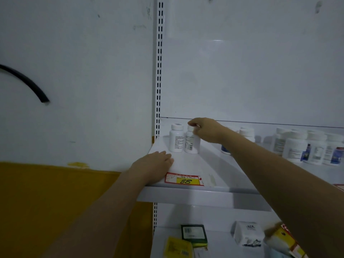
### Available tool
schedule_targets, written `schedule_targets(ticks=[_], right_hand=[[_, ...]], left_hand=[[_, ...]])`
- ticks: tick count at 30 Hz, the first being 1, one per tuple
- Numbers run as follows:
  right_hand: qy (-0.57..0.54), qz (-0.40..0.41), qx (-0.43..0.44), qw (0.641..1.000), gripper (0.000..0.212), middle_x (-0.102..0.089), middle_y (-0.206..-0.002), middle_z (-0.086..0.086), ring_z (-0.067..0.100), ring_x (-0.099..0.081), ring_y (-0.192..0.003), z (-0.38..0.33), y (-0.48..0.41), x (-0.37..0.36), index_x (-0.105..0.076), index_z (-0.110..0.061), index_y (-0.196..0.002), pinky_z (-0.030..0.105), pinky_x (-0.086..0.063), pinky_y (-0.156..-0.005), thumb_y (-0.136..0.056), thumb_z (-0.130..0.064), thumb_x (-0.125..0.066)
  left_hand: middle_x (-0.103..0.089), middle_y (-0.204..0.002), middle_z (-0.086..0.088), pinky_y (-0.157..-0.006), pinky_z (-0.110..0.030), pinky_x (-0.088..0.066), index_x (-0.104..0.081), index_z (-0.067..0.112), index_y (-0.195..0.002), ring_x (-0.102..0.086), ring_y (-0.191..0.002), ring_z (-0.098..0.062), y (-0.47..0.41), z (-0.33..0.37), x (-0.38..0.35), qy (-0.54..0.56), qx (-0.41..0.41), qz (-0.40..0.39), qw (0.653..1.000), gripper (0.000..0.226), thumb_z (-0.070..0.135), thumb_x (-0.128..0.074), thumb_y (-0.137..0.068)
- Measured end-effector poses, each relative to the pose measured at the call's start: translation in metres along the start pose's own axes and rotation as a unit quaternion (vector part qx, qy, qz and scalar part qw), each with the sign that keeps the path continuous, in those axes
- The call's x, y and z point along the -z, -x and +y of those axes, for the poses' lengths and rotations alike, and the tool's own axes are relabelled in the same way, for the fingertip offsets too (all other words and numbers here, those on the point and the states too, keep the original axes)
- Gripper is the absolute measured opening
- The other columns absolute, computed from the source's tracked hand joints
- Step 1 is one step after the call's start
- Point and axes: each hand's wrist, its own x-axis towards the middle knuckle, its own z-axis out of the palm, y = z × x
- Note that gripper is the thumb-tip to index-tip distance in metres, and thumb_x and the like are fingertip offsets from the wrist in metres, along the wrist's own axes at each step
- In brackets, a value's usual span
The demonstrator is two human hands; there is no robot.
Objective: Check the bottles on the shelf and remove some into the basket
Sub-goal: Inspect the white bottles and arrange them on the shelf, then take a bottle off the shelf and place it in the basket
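A white shelf [188,164] is seen fixed to a slotted upright [158,71], and everything is placed here relative to that shelf. At its back left corner two white bottles stand upright, touching side by side: the left bottle [176,139] with its printed label facing out, and the right bottle [191,141] just beside it. The right hand [206,130] is reached over the shelf from the right, and its grip is closed narrowly around the cap of the right bottle, fingertips [193,123] curled over the top. The left hand [154,166] is laid flat on the shelf's front left corner, palm down, fingers together; nothing is held in it. A red and yellow price tag [184,179] marked 88 is seen on the shelf's front edge, just right of the left hand. Further right along the shelf a group of white bottles [307,146] with coloured labels is stood close together, well apart from the first pair. On the lower shelf [219,244] beneath, several small boxes [193,232] are scattered. No basket is visible.
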Motion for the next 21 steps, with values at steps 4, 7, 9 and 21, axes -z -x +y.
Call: schedule_targets(ticks=[4,7,9,21], right_hand=[[0.014,-0.020,0.002,1.000,0.050,-0.041,-0.148,0.003,0.022,-0.038,-0.134,-0.001,0.000,0.001,-0.040,-0.018,-0.143,0.024,-0.033,-0.099,-0.095,-0.004,-0.037],[0.008,-0.026,0.004,1.000,0.056,-0.036,-0.151,0.004,0.023,-0.034,-0.137,-0.003,0.004,0.001,-0.033,-0.023,-0.146,0.029,-0.031,-0.107,-0.095,-0.003,-0.038],[0.010,-0.011,0.010,1.000,0.054,-0.037,-0.151,0.003,0.022,-0.035,-0.137,-0.002,0.008,0.006,-0.037,-0.024,-0.144,0.028,-0.032,-0.105,-0.094,-0.004,-0.040],[0.101,0.106,-0.016,0.989,0.035,-0.054,-0.136,0.003,0.022,-0.050,-0.123,0.062,0.051,0.094,-0.057,-0.019,-0.127,0.034,-0.040,-0.104,-0.095,-0.013,-0.045]], left_hand=[[-0.013,-0.157,-0.009,-0.116,-0.037,-0.018,-0.016,0.010,-0.149,-0.015,-0.143,-0.025,-0.001,-0.002,-0.001,0.011,0.007,0.000,1.000,0.049,0.015,-0.028,-0.102],[-0.010,-0.158,-0.007,-0.116,-0.036,-0.016,-0.014,0.011,-0.149,-0.012,-0.144,-0.025,-0.001,-0.001,-0.002,0.058,0.031,0.008,0.998,0.049,0.015,-0.027,-0.103],[-0.014,-0.157,-0.007,-0.115,-0.034,-0.017,-0.017,0.011,-0.149,-0.017,-0.143,-0.023,0.000,0.000,-0.003,0.127,0.050,0.031,0.990,0.047,0.018,-0.025,-0.103],[-0.058,-0.127,-0.006,-0.085,-0.029,-0.035,-0.059,0.025,-0.124,-0.052,-0.111,-0.023,-0.006,0.039,0.029,0.288,0.050,0.174,0.940,0.039,0.040,-0.033,-0.099]])
